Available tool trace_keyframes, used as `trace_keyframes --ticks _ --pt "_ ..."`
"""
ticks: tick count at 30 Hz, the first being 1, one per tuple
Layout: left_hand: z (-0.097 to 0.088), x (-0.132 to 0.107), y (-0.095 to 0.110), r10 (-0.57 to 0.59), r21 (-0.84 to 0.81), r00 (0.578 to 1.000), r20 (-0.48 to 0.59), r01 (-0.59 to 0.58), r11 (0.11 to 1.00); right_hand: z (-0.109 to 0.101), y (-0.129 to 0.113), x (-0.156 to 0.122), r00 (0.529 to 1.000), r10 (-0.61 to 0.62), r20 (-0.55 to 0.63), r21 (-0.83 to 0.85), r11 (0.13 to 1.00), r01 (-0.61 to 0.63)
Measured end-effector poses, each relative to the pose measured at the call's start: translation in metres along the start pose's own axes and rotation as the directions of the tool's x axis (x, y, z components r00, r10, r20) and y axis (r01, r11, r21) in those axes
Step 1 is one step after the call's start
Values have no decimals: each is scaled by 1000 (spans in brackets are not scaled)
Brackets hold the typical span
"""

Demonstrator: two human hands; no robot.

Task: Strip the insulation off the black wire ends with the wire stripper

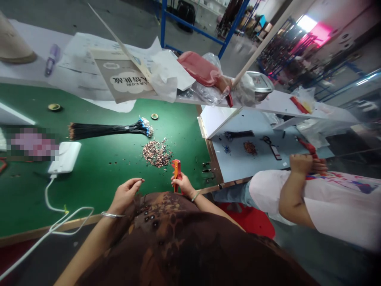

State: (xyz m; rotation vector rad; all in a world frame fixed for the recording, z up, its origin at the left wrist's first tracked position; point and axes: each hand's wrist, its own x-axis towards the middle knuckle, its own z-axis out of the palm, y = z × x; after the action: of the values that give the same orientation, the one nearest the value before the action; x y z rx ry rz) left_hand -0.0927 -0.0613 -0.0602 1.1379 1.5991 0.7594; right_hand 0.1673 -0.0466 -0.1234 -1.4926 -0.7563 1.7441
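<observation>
A pixelated patch blurs whatever lies at the left of the desk. The right hand covers the lower part of an orange hand tool. The copper-coloured bits are too small to tell apart, and the co-worker's shirt runs off the right edge.

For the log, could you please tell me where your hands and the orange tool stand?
Right hand gripping orange wire stripper; left hand apparently empty; copper wire clippings ahead, apart from both.
</observation>
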Motion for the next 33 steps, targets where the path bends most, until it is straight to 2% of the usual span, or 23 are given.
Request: trace_keyframes --ticks 2,4,7,9,12,15,21,25,33 --pt "1 -7 -8 -39 17 999 -38 40 999 -8 8 -4 999 47 -12 -42 998 -48" --pt "6 -12 -11 -64 61 998 -24 65 996 -16 15 -6 989 151 7 -98 984 -149" --pt "16 -19 -9 -37 142 995 90 23 990 -25 24 -6 952 299 61 -168 944 -285" --pt "23 -23 -7 -13 197 980 197 -26 980 -27 30 -5 935 341 92 -189 928 -320" --pt "33 -29 -9 -36 247 954 298 -41 968 -25 35 -3 926 358 118 -210 921 -329" --pt "44 -30 -21 -83 253 936 341 -7 967 -17 32 3 921 362 145 -211 921 -328" --pt "59 -13 -46 -135 259 892 432 20 966 -1 18 16 944 302 134 -142 948 -283" --pt "49 9 -53 -103 204 903 417 17 979 7 20 8 955 284 88 -115 955 -274" --pt "3 48 -59 -26 51 969 245 14 999 33 25 -3 941 332 -66 -101 936 -337"
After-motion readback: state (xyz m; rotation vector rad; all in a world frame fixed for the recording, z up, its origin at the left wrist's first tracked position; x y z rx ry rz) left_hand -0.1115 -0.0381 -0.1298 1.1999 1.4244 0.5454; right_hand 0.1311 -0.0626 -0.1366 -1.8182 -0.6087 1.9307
